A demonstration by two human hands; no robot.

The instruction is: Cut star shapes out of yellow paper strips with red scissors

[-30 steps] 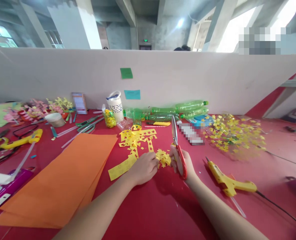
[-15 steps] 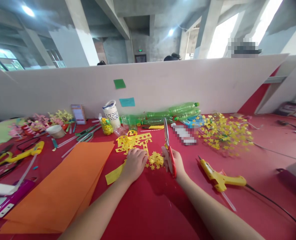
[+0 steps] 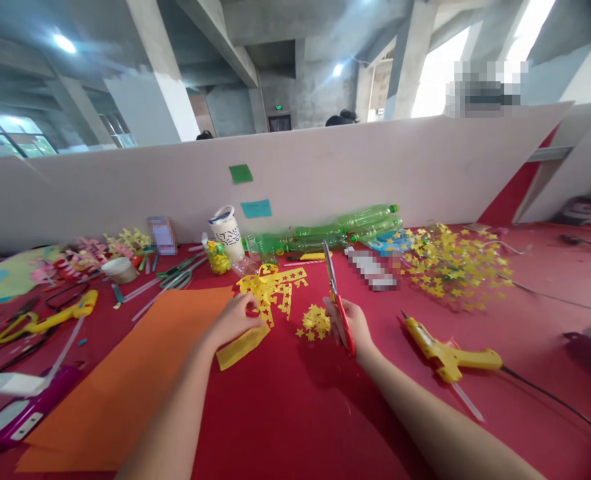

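My right hand (image 3: pixel 351 327) is closed around the red handles of a pair of scissors (image 3: pixel 342 308), whose blades point up and away from me, nearly shut. Curled fingers of my left hand (image 3: pixel 236 319) grip the upper edge of a plain yellow paper strip (image 3: pixel 240 350) lying on the red table. Just beyond those fingers are yellow paper strips with star-shaped holes (image 3: pixel 280 293). A small heap of cut-out yellow stars (image 3: pixel 315 321) lies between my hands, closest to the scissors.
Orange paper sheets (image 3: pixel 120 380) lie on the left and a yellow glue gun (image 3: pixel 445 353) with a cord on the right. Green plastic bottles (image 3: pixel 325 235) and a white cup (image 3: pixel 228 233) line the partition (image 3: pixel 295 170). Yellow star sprays (image 3: pixel 450 267) stand back right.
My left hand has moved left, away from the star heap, to the yellow paper strip, uncovering the punched strips. The right hand keeps the scissors in much the same place.
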